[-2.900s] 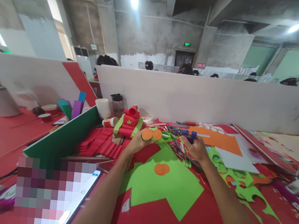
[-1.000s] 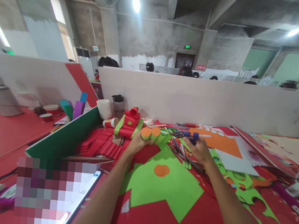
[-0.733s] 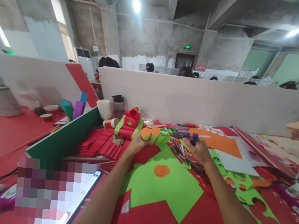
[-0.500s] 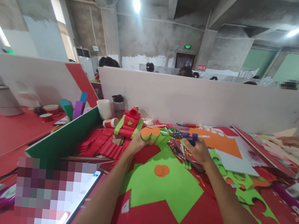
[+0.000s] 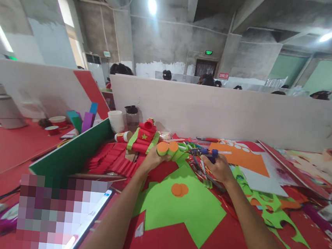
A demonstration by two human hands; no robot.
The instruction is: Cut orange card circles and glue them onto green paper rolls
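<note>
My left hand is closed around green paper tubes whose near ends are capped with orange discs. In my right hand is a blue hot glue gun, a clear glue stick poking out of its back. Its nozzle points left at the tubes; whether it touches them I cannot tell. Below both hands lie overlapping green paper sheets with orange paper circles on top. Just beyond my left hand stands a red and green paper model bearing a yellow star.
Pleated red paper lies to the left beside a green board. Cut green scraps and orange paper lie right. A phone rests front left. A white partition closes off the back.
The glue gun has shifted very slightly left. A co-worker's outstretched hand at the right edge is no longer seen in its former place. My left hand and the tubes hardly differ.
</note>
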